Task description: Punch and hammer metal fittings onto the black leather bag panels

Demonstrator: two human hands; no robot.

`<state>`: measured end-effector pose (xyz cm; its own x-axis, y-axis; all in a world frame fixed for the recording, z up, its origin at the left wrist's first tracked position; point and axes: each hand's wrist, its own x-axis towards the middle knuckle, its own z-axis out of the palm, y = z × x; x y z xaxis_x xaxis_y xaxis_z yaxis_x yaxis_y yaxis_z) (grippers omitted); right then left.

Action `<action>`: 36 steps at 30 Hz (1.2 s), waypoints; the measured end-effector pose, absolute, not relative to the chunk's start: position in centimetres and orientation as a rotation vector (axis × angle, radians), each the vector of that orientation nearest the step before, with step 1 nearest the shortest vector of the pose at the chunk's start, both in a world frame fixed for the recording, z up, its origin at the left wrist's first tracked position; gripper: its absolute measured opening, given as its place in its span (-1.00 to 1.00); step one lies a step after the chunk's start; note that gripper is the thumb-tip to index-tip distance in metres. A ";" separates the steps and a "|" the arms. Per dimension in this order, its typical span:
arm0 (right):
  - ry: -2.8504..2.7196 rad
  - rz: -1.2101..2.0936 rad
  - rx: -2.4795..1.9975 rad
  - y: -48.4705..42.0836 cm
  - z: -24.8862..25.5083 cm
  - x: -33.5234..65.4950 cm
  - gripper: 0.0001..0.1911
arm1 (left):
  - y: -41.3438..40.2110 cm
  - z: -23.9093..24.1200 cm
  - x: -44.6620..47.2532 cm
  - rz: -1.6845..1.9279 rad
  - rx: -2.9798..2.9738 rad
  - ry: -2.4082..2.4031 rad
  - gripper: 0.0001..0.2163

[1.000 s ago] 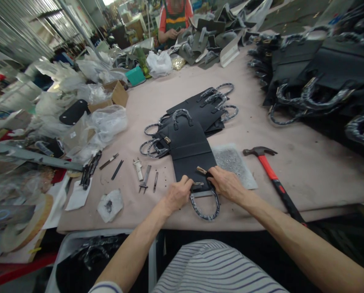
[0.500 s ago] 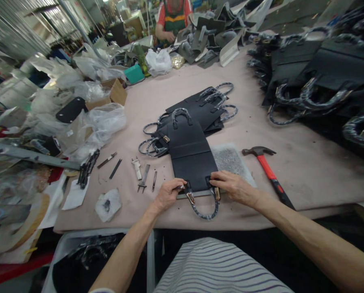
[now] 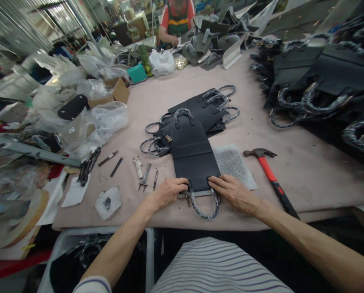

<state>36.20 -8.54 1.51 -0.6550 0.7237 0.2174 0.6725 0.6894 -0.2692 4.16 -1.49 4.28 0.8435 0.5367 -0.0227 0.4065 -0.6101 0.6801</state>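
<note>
A black bag panel [image 3: 195, 169] lies on the work table in front of me, its near edge over a flat slab. At that edge a plastic-wrapped handle [image 3: 204, 216] curves toward my body. My left hand [image 3: 170, 192] grips the panel's near left corner by one handle base, fingertips on top. At the opposite base, my right hand [image 3: 233, 190] holds the near right corner with its fingers over the edge. The undersides of both corners and my thumbs are mostly hidden. Beyond, a second wrapped handle [image 3: 184, 116] is on the panel's far end, over other black panels [image 3: 200, 108].
A claw hammer [image 3: 265, 165] lies to the right, beside a speckled pad [image 3: 232, 165]. Punches and small tools [image 3: 144, 177] are on the left, near a crumpled wrapper [image 3: 107, 202]. Black bag pieces [image 3: 319, 77] pile up at right. A co-worker [image 3: 177, 24] sits across the table.
My fingers have shifted at both corners and lie flatter over the panel. The metal pieces by the handle bases have turned down and show less. The view has moved slightly.
</note>
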 end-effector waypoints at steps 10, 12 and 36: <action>-1.948 0.226 -1.457 -10.1 0.1 33.7 -0.46 | -4.3 3.3 5.8 0.933 1.026 1.442 -0.86; -1.894 0.211 -1.528 -10.0 -0.5 33.2 -0.52 | -4.6 3.7 6.4 0.979 0.632 1.349 -0.78; -1.860 0.110 -1.634 -9.9 -1.4 32.4 -0.68 | -4.7 2.5 8.2 0.969 1.258 1.184 -0.86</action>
<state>32.40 -9.89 -1.38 -0.0110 0.9119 0.4103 0.8575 0.2196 -0.4653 8.17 -4.69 2.49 0.1654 0.9797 -0.1138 0.0825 0.1012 0.9914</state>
